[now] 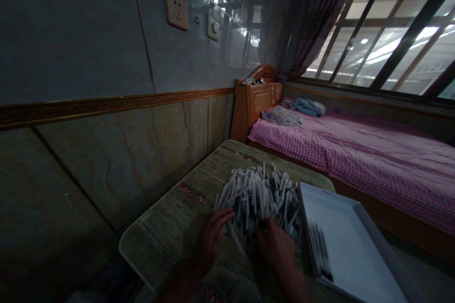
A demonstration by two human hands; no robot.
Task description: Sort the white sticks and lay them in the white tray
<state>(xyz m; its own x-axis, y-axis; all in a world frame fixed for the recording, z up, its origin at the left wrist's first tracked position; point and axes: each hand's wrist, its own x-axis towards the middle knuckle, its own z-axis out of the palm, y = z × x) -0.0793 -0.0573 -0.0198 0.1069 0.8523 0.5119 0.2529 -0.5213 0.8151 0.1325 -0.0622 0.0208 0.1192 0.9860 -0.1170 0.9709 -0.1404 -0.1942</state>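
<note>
A heap of thin white pen-like sticks (258, 194), some with dark parts, lies on a small table. At its near left edge is my left hand (212, 234), its fingers stretched forward and slightly apart from the thumb. One loose white stick (235, 239) lies slanted by those fingertips; whether they touch it is unclear. My right hand (275, 244) is curled at the near side of the heap, with its fingertips pointing down among the sticks. What those fingers pinch is hidden and dim. To the right, a white tray (355, 246) holds a row of dark, slender sticks (320, 248) along its left side.
The table (170, 227) has a wood-like top with rounded corners and stands against a tiled wall (170, 137). Beyond it is a bed (341, 147) with a pink checked cover and a wooden headboard (261, 99). A barred window (384, 42) is at the right.
</note>
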